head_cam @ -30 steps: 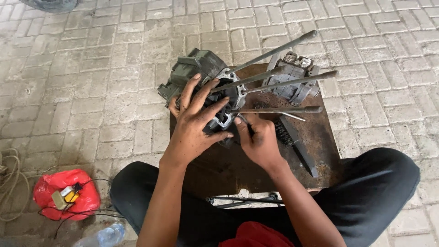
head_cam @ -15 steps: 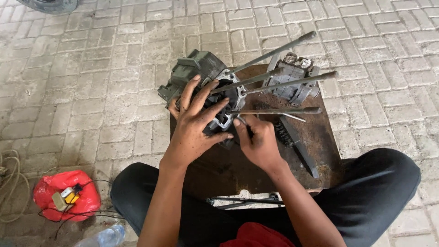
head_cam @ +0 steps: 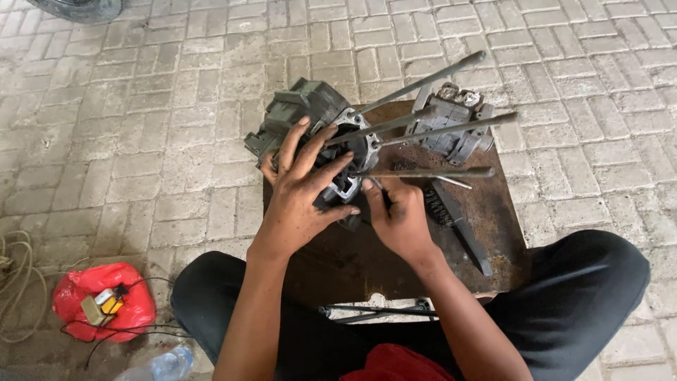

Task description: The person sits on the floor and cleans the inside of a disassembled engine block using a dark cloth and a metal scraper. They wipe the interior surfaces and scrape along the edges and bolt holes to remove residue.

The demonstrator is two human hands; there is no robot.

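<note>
Four long grey steel studs (head_cam: 423, 128) stick out of a greasy grey metal engine casing (head_cam: 310, 116) that lies tipped over on a rusty brown metal desk (head_cam: 493, 212) — their long axes run from the casing toward the upper right. Left hand (head_cam: 300, 201) lies spread over the casing's open bore, fingers splayed, grip loose. Right hand (head_cam: 398, 219) pinches something small and dark at the bore — too small to make out. A second grey casting (head_cam: 451, 127) sits behind the studs, partly hidden
</note>
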